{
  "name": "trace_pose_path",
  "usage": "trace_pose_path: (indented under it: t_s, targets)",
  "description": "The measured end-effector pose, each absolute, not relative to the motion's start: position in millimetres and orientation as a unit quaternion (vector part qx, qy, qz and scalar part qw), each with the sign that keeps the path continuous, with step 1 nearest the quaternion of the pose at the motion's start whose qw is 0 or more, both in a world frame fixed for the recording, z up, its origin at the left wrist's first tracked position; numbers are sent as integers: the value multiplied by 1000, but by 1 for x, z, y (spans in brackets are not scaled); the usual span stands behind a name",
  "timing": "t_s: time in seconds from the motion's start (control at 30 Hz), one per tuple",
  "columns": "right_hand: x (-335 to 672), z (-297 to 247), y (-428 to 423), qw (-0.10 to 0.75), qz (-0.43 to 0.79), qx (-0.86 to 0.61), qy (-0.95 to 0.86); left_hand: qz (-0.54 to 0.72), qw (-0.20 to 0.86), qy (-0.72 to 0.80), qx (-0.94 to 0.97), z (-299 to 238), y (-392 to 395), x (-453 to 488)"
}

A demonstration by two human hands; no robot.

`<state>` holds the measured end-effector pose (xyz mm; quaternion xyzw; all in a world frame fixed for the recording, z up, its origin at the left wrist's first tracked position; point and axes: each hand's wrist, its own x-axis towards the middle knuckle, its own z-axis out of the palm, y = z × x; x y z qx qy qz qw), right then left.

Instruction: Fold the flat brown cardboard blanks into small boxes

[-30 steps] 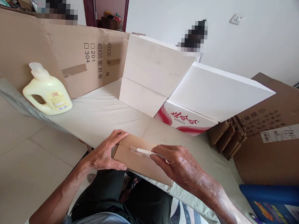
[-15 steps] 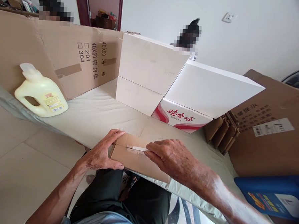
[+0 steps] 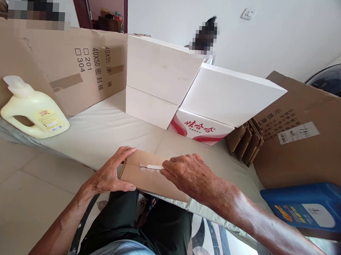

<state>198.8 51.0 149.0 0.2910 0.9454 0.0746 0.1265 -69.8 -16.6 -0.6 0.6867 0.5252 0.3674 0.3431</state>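
Note:
A flat brown cardboard box (image 3: 153, 180) lies at the near edge of the cloth-covered surface, above my lap. My left hand (image 3: 115, 172) grips its left end, thumb along the near side and fingers at the far side. Closed around a slim white knife (image 3: 154, 167), my right hand (image 3: 185, 172) rests over the box's right part. The thin dark tip points left and meets the clear tape (image 3: 142, 166) on the box's middle seam. Most of the knife's handle is hidden in my fist.
White cartons (image 3: 162, 70) stand stacked beyond the box. A yellow jug (image 3: 35, 113) is at left before a large carton (image 3: 84, 69). Folded cardboard (image 3: 244, 142), another big carton (image 3: 295, 138) and a blue jug (image 3: 303, 206) stand right. Two blurred heads show behind the cartons.
The view has shifted slightly, so the surroundings sit further left. Both hands keep their hold, and the knife tip stays at the taped seam, a touch closer to my left hand.

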Motion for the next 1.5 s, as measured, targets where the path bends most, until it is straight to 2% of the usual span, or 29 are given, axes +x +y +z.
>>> trace_pose_path:
  t_s: [0.37, 0.6, 0.9, 1.17, 1.5]
  targets:
    - [291, 139, 65, 17, 57, 321, 945, 371, 303, 545, 688, -4, -19, -83]
    - [276, 133, 51, -89, -24, 304, 948, 366, 315, 541, 689, 3, -18, -73]
    - [222, 113, 49, -52, -38, 283, 957, 381, 310, 540, 684, -4, -18, -72]
    - [216, 118, 55, -39, -12, 283, 958, 383, 343, 535, 671, -1, -17, -73]
    - [219, 117, 57, -35, -1, 286, 958, 387, 322, 530, 682, -5, -19, -74]
